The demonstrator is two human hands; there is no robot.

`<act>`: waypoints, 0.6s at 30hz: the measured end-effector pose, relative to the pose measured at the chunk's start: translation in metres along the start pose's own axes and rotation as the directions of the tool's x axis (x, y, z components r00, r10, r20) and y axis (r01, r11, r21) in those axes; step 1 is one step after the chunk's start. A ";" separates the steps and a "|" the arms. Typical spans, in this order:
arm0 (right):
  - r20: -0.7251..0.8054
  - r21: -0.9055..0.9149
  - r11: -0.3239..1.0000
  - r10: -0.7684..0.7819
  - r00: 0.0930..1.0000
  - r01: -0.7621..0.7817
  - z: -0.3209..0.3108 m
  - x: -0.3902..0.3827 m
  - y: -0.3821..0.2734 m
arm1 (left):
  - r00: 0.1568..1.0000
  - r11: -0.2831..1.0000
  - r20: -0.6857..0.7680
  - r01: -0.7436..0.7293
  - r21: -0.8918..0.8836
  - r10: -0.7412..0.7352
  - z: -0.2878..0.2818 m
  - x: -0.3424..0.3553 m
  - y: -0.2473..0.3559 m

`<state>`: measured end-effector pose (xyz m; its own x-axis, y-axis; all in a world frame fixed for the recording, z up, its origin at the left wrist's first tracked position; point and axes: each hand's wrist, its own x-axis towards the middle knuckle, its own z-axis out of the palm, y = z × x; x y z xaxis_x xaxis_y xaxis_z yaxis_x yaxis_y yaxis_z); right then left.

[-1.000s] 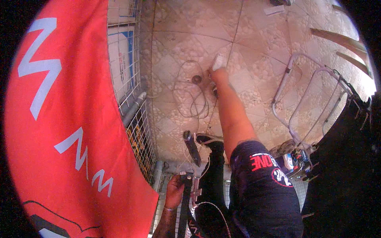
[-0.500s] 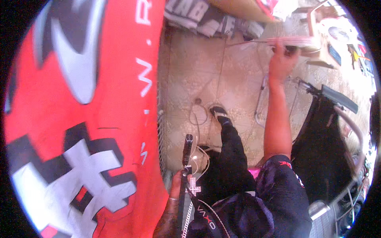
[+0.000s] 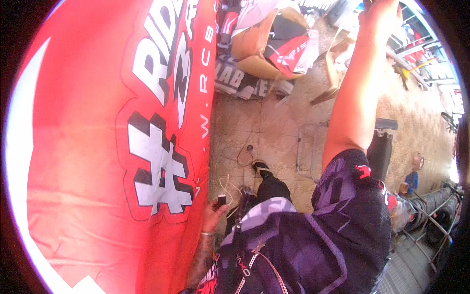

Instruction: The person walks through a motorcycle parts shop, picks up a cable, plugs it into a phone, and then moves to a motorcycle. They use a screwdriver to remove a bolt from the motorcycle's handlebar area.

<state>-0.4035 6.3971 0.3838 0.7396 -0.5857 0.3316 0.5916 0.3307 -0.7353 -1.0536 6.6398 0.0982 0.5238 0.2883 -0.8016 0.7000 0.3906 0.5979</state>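
Note:
My left hand is at lower middle beside a red banner, closed around a small dark device, with a pale cable looping next to it. My right arm stretches up to the top right, where my right hand is at the picture's edge; its fingers look closed, but what they hold is cut off and washed out. My foot rests on the tiled floor near a thin looped cord.
An open cardboard box with clothing stands at the top, by dark printed bags. A metal frame and black padded item are right of centre. Stacked tyres and tubes lie lower right; shelving runs along the right rim.
My right hand has risen from low over the floor, with a pale object, to the top right edge. The view has swung up, showing the box and shelving. My left hand stays low.

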 end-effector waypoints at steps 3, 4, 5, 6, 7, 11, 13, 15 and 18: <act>0.256 0.154 0.988 -0.017 0.967 -0.023 0.020 0.026 -0.046 | 0.996 0.996 0.013 -0.083 -0.014 0.083 -0.002 0.003 0.011; 0.255 0.124 0.989 0.048 0.966 -0.082 0.022 0.032 -0.055 | 0.992 0.993 0.050 -0.114 -0.015 0.115 -0.003 0.007 0.015; 0.250 0.091 0.986 0.116 0.961 -0.143 0.024 0.037 -0.059 | 0.989 0.991 0.074 -0.132 0.008 0.131 -0.004 0.011 0.018; 0.241 0.059 0.978 0.183 0.953 -0.202 0.023 0.042 -0.060 | 0.988 0.989 0.076 -0.138 0.056 0.134 -0.005 0.015 0.021; 0.233 0.052 0.957 0.266 0.935 -0.285 0.017 0.043 -0.053 | 0.981 0.986 0.106 -0.164 0.024 0.161 -0.005 0.019 0.022; 0.208 -0.030 0.844 0.529 0.823 -0.535 -0.035 0.024 0.020 | 0.970 0.984 0.167 -0.174 -0.038 0.178 -0.006 0.032 0.021; 0.114 -0.364 0.787 0.568 0.815 -0.498 -0.080 -0.005 0.071 | 0.974 0.990 0.193 -0.130 0.051 0.118 -0.008 0.034 0.017; -0.098 -0.044 0.803 0.588 0.803 -0.594 -0.117 -0.058 0.134 | 0.972 0.976 0.212 -0.142 0.167 0.105 -0.010 0.042 0.019; -0.094 0.389 0.527 0.839 0.536 -0.756 -0.191 -0.125 0.204 | 0.986 0.973 0.167 -0.051 0.225 0.013 -0.011 0.046 0.023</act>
<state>-0.4365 6.3962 0.0796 0.8626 -0.1060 -0.4946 -0.1228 0.9046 -0.4082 -1.0188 6.6715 0.0755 0.6068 0.1438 -0.7818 0.7634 0.1686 0.6235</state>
